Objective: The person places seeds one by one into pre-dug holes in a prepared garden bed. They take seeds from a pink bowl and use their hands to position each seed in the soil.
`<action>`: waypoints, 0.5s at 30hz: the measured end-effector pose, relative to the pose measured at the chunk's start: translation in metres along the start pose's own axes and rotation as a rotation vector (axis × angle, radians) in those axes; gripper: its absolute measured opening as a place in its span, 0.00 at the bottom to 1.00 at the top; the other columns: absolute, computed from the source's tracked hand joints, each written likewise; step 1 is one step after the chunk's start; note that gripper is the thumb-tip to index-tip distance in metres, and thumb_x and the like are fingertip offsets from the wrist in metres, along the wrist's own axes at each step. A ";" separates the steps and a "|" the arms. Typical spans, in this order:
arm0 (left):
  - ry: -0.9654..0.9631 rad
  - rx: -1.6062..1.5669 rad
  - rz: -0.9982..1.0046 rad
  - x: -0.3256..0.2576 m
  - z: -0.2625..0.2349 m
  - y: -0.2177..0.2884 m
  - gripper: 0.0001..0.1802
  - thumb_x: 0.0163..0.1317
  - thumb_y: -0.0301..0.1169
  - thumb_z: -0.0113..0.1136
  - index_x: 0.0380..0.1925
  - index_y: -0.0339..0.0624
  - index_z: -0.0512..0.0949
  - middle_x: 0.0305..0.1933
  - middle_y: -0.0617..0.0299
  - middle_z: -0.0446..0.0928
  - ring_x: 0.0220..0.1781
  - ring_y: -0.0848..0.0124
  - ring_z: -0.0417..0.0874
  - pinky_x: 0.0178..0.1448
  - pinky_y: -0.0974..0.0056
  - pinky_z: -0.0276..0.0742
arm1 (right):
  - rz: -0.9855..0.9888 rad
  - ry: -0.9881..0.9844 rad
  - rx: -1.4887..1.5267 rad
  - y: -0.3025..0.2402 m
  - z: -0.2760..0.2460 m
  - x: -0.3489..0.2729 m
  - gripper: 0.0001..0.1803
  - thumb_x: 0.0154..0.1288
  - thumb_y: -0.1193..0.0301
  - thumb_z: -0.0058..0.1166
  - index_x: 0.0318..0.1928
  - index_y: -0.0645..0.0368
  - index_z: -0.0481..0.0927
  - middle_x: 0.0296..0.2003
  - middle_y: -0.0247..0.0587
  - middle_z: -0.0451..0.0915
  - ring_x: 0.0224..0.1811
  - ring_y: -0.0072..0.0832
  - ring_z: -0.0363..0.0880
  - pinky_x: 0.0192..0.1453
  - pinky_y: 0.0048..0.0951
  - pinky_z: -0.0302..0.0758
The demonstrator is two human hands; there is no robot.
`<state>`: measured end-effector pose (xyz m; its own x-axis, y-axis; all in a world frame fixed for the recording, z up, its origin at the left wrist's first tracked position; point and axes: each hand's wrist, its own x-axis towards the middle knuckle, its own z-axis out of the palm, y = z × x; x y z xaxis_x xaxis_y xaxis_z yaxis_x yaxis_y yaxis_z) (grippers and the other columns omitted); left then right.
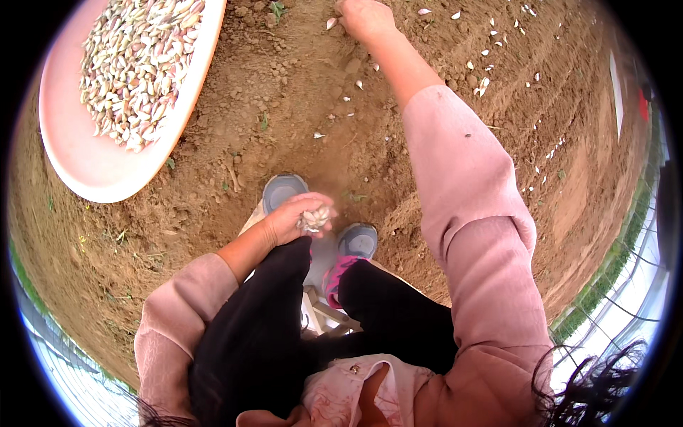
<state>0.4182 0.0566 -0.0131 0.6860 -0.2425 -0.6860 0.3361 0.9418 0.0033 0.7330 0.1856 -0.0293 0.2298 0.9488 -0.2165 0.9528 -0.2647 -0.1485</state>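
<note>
My left hand (288, 219) rests by my knee, its fingers curled up around a small heap of garlic cloves (314, 218). My right hand (368, 21) reaches far forward to the brown soil (299, 85) at the upper edge of the view. Its fingers look pinched together, and the frame edge partly cuts them off. Whatever they may hold is hidden. Just beside them lies a single garlic clove (331, 23). More pale cloves (484, 85) lie scattered over the soil to the right, some of them roughly in rows.
At the upper left stands a wide pinkish basin (114, 174) with many garlic cloves (139, 78) in it. My grey shoes (357, 240) are on the soil below my left hand. Between my legs shows part of a wooden stool (326, 313). Grass (594, 295) borders the soil at right.
</note>
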 end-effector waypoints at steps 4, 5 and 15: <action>0.012 0.009 0.004 -0.003 -0.001 0.000 0.12 0.53 0.33 0.45 0.37 0.40 0.67 0.36 0.51 0.71 0.32 0.62 0.76 0.30 0.62 0.74 | 0.071 0.120 0.220 0.008 -0.007 -0.019 0.09 0.47 0.67 0.43 0.27 0.57 0.73 0.27 0.46 0.73 0.34 0.41 0.73 0.36 0.38 0.69; 0.009 0.015 0.006 -0.002 0.000 0.000 0.12 0.53 0.33 0.45 0.37 0.40 0.67 0.36 0.51 0.71 0.32 0.62 0.76 0.30 0.62 0.74 | 0.036 0.194 0.275 0.011 -0.008 -0.025 0.08 0.47 0.67 0.43 0.25 0.57 0.73 0.26 0.47 0.73 0.34 0.41 0.72 0.36 0.38 0.69; 0.020 0.006 -0.019 0.001 -0.001 0.001 0.12 0.53 0.32 0.44 0.37 0.40 0.67 0.35 0.51 0.71 0.32 0.62 0.76 0.29 0.62 0.74 | 0.133 0.002 0.114 -0.006 -0.004 -0.005 0.10 0.49 0.67 0.43 0.26 0.58 0.76 0.32 0.46 0.74 0.37 0.39 0.73 0.39 0.36 0.70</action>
<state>0.4185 0.0570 -0.0142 0.6661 -0.2559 -0.7006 0.3529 0.9356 -0.0063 0.7269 0.1832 -0.0239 0.3528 0.9046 -0.2393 0.8854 -0.4054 -0.2272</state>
